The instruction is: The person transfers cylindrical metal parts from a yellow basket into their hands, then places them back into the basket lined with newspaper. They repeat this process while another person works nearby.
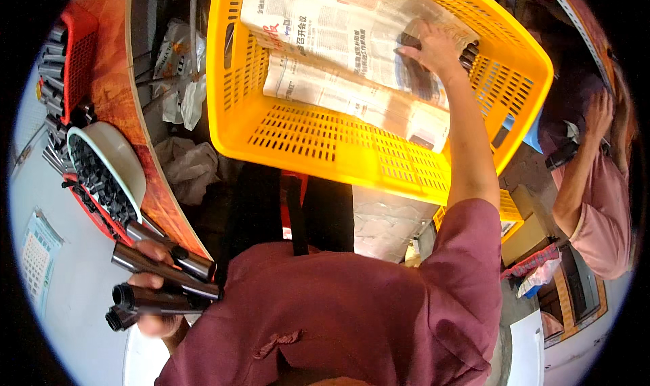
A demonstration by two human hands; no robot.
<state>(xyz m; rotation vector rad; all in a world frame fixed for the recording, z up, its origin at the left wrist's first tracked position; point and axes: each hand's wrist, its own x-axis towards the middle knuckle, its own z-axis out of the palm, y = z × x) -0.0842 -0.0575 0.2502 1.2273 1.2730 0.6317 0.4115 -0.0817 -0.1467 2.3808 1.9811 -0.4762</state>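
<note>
At the lower left, my left hand [150, 281] is closed around several dark, glossy tubes [159, 299], its fingers threaded between them. Their open ends point left. My right arm reaches up into a large yellow plastic basket [335, 161] with slotted walls. There my right hand [435, 49], fingers spread, rests on sheets of newspaper [325, 54] spread inside. Dark ends of something [468, 55] show past the newspaper's edge beside my right wrist; what lies beneath the paper is mostly hidden.
On the reddish wooden table [112, 68] at left are a white bowl [125, 159] of small black parts and a red basket [81, 54] with dark tubes. At right, another person [602, 203] in a pink shirt works. A second yellow basket [511, 217] and boxes stand below.
</note>
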